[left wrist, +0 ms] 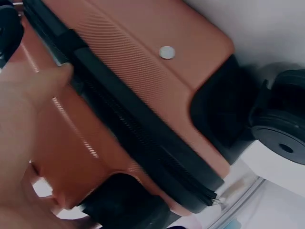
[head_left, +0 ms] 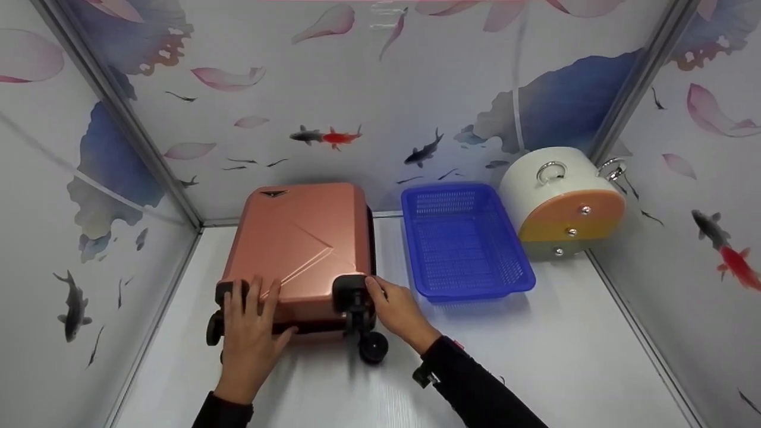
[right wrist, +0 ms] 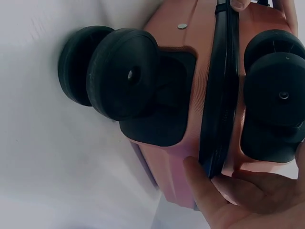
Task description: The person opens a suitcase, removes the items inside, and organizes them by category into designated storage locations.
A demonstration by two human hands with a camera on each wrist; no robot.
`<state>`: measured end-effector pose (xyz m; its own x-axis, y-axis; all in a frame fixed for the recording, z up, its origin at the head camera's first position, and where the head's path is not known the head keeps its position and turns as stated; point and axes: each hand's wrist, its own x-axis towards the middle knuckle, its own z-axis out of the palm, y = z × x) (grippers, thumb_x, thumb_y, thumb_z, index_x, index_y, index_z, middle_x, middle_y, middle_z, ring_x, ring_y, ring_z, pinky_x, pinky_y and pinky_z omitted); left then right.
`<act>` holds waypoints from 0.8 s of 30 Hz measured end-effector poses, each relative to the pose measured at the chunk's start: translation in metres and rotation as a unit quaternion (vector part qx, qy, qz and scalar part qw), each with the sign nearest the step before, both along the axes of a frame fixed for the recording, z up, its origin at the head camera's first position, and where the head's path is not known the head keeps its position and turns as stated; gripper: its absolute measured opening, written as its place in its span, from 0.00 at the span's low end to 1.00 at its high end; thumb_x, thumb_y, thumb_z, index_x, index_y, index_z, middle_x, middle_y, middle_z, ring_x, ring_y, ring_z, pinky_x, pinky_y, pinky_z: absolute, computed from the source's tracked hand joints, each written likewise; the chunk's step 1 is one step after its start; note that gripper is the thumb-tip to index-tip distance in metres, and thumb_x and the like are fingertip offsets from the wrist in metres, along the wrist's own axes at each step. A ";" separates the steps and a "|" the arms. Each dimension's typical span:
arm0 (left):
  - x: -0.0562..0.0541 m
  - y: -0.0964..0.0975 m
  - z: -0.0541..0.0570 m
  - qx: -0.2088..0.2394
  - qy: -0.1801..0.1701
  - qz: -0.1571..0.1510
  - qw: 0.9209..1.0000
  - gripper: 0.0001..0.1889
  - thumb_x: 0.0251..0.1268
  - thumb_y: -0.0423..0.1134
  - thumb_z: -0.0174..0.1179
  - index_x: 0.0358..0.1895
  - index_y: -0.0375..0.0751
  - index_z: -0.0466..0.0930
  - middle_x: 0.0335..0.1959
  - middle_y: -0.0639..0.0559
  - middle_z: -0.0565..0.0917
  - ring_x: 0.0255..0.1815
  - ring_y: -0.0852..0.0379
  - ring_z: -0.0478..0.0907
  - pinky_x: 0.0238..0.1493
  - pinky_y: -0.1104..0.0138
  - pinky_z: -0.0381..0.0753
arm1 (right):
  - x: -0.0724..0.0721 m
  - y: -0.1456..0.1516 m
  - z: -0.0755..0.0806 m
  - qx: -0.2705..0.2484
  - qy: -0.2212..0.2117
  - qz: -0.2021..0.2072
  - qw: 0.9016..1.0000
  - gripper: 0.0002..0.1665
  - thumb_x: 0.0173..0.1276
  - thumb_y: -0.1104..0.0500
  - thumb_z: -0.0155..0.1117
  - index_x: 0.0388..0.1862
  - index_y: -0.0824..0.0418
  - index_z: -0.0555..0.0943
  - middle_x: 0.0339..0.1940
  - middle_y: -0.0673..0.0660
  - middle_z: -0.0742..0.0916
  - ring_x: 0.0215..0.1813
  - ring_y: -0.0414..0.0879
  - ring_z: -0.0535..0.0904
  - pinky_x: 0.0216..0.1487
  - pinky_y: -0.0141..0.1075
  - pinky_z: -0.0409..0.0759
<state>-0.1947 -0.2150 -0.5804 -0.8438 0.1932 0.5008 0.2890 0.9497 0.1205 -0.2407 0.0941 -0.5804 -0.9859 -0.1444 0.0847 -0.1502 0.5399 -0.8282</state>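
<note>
On the table (head_left: 565,356), left of the blue basket (head_left: 475,290), the suitcase (head_left: 291,238) lies flat, wheels (head_left: 373,348) toward you. Your left hand (head_left: 250,333) spreads over its near edge; your right hand (head_left: 398,306) grips the near right corner. Steadying appears to be the step in hand; the next move likely calls for balanced pressure.
</note>
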 end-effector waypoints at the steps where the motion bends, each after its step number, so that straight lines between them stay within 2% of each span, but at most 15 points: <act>1: 0.000 0.000 0.001 -0.003 -0.001 0.000 1.000 0.64 0.47 0.53 0.91 0.89 0.51 0.61 0.86 0.33 0.64 0.88 0.20 0.55 0.84 0.27 0.58 | 0.001 -0.001 0.000 0.001 0.004 0.002 1.000 0.43 0.91 0.31 0.41 0.80 0.61 0.78 0.76 0.63 0.84 0.79 0.61 0.80 0.80 0.56 0.77; 8: -0.001 0.009 0.001 -0.019 0.023 -0.018 0.999 0.59 0.49 0.48 0.91 0.87 0.54 0.67 0.85 0.34 0.67 0.87 0.16 0.54 0.83 0.26 0.59 | 0.010 -0.006 0.000 0.008 0.028 0.017 0.999 0.41 0.89 0.29 0.44 0.81 0.54 0.78 0.69 0.64 0.89 0.72 0.61 0.86 0.73 0.58 0.83; 11: -0.004 0.008 0.006 -0.029 0.019 -0.029 0.999 0.56 0.52 0.50 0.89 0.86 0.53 0.68 0.84 0.36 0.69 0.85 0.17 0.59 0.81 0.28 0.65 | 0.012 -0.005 -0.003 0.010 0.028 0.010 1.000 0.40 0.88 0.28 0.46 0.79 0.52 0.79 0.67 0.62 0.90 0.70 0.59 0.87 0.71 0.58 0.84; 14: -0.009 -0.002 0.015 -0.021 0.015 -0.035 0.999 0.54 0.55 0.53 0.87 0.85 0.49 0.69 0.81 0.36 0.73 0.82 0.21 0.66 0.77 0.30 0.72 | 0.013 -0.003 -0.003 0.000 0.016 0.000 1.000 0.40 0.87 0.28 0.48 0.80 0.51 0.79 0.70 0.62 0.89 0.73 0.58 0.85 0.74 0.57 0.82; 16: -0.012 -0.012 0.020 -0.006 0.006 -0.018 1.000 0.54 0.57 0.57 0.85 0.85 0.46 0.69 0.81 0.33 0.72 0.81 0.20 0.66 0.76 0.28 0.71 | 0.013 -0.002 -0.001 -0.012 0.004 -0.003 1.000 0.43 0.86 0.28 0.50 0.83 0.54 0.75 0.74 0.63 0.86 0.77 0.60 0.82 0.77 0.58 0.79; 19: -0.013 -0.025 0.024 0.028 -0.037 0.025 0.999 0.57 0.59 0.65 0.81 0.87 0.45 0.64 0.86 0.29 0.63 0.82 0.16 0.63 0.75 0.23 0.67 | 0.013 -0.003 0.001 -0.023 -0.007 0.003 1.000 0.48 0.86 0.28 0.51 0.89 0.60 0.66 0.82 0.66 0.79 0.83 0.62 0.75 0.82 0.59 0.73; 21: -0.013 -0.030 0.024 0.042 -0.069 0.046 0.996 0.60 0.60 0.70 0.78 0.89 0.47 0.60 0.89 0.28 0.56 0.80 0.13 0.63 0.69 0.22 0.72 | 0.013 -0.004 0.003 -0.025 -0.010 0.005 1.000 0.50 0.87 0.29 0.51 0.90 0.61 0.62 0.83 0.67 0.76 0.85 0.63 0.73 0.84 0.59 0.71; 24: -0.013 -0.033 0.022 0.050 -0.090 0.046 0.994 0.61 0.61 0.72 0.76 0.91 0.50 0.56 0.90 0.29 0.52 0.76 0.15 0.69 0.58 0.27 0.84 | 0.013 -0.006 0.003 -0.022 -0.002 0.004 1.000 0.48 0.88 0.31 0.49 0.90 0.62 0.62 0.82 0.68 0.77 0.84 0.63 0.74 0.84 0.58 0.71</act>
<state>-0.2074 -0.2482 -0.5584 -0.9330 0.0677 0.3534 0.1667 0.9517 0.2578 -0.2276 0.0885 -0.5775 -0.9850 -0.1486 0.0875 -0.1513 0.5009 -0.8522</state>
